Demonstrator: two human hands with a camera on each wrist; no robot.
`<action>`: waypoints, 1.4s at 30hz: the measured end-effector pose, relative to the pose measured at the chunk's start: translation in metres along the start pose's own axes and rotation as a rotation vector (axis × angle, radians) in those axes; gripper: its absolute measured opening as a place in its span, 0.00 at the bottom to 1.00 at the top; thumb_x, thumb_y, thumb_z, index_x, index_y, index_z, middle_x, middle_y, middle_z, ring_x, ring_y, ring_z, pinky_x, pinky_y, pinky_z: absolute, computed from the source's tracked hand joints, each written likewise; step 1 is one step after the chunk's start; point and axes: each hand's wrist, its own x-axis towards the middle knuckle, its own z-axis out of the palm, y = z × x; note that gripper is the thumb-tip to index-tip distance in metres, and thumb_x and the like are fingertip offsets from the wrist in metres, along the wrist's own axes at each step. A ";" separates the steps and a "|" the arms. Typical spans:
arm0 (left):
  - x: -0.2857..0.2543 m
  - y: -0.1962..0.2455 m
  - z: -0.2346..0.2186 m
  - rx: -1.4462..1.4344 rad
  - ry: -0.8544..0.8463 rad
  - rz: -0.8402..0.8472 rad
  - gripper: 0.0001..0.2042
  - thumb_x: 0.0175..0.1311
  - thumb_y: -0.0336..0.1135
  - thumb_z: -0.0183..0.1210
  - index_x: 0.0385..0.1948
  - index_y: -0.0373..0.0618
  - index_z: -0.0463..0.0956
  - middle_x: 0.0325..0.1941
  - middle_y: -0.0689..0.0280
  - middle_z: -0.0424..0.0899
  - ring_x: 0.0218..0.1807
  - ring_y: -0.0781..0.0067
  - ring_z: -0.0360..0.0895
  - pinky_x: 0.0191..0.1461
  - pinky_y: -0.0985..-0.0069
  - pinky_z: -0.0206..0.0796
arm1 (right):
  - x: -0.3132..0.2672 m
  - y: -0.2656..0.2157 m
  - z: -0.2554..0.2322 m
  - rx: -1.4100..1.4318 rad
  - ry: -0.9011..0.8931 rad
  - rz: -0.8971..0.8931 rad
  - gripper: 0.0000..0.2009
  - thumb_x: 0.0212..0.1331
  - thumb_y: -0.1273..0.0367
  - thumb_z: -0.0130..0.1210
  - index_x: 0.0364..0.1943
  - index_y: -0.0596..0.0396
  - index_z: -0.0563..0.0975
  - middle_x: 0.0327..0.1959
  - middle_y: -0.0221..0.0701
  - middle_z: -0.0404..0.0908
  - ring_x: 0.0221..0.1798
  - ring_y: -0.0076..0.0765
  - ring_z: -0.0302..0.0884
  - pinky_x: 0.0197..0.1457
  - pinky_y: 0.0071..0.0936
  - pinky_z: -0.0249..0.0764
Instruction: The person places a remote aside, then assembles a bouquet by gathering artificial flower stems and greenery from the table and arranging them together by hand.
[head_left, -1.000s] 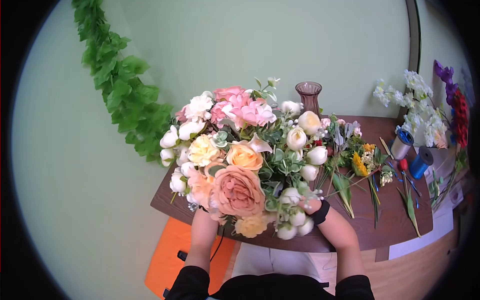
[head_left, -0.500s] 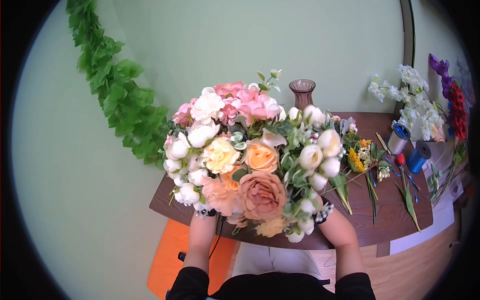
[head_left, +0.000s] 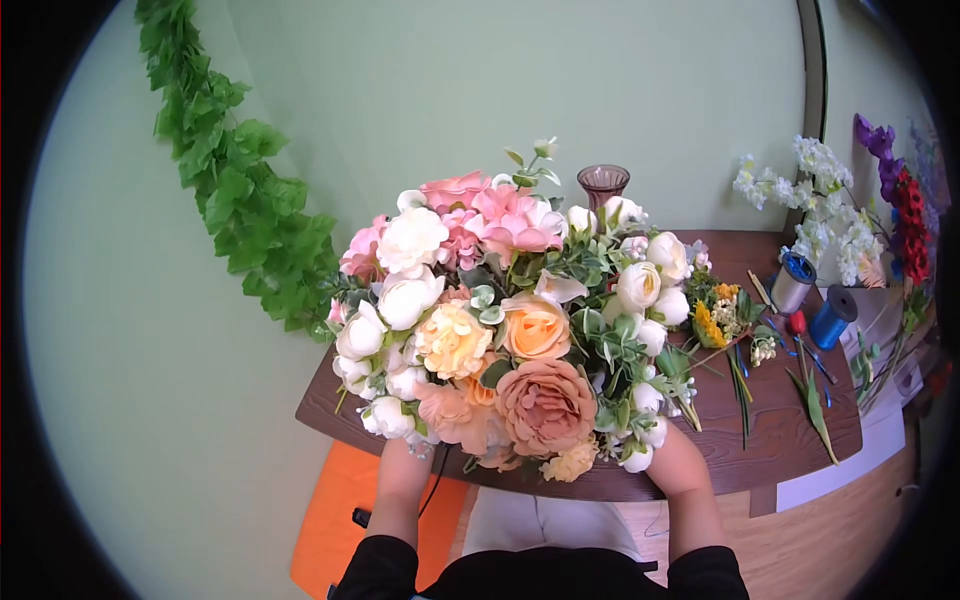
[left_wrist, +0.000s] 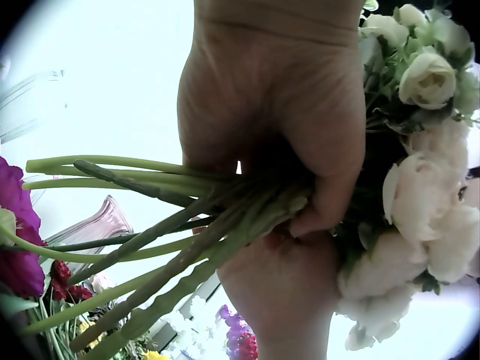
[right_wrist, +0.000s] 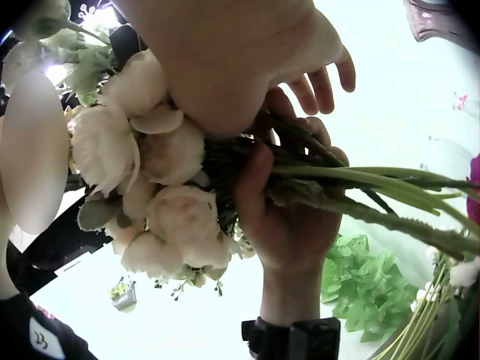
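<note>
A large bouquet of artificial flowers (head_left: 453, 340) is held up over the table's front edge, with white, peach, orange and pink blooms facing the head camera. It hides both hands in the head view. My left hand (left_wrist: 274, 97) wraps round the bundled green stems (left_wrist: 165, 255) just below the blooms, its thumb across them. My right hand (right_wrist: 240, 56) lies against the other side of the bundle, close under the white blooms (right_wrist: 169, 150), its fingers loosely extended beside the stems.
Behind the bouquet, a purple glass vase (head_left: 603, 182) stands on the dark wooden table (head_left: 790, 400). To the right lie a yellow flower bunch (head_left: 715, 318), a red tulip (head_left: 797, 323), and silver (head_left: 794, 282) and blue ribbon spools (head_left: 834, 318). A leaf garland (head_left: 235, 190) hangs at left.
The bouquet has turned, its big dusty-pink rose shifting right and slightly down, with more white blooms showing at left. The right hand and wristband, partly visible before, are now behind flowers.
</note>
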 end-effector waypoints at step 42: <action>0.011 0.077 0.041 0.126 0.100 0.370 0.13 0.50 0.27 0.49 0.39 0.39 0.70 0.38 0.59 0.75 0.41 0.62 0.72 0.43 0.75 0.63 | 0.143 -0.016 0.089 -0.036 0.054 0.124 0.08 0.54 0.73 0.39 0.30 0.57 0.72 0.29 0.31 0.74 0.26 0.22 0.71 0.30 0.19 0.68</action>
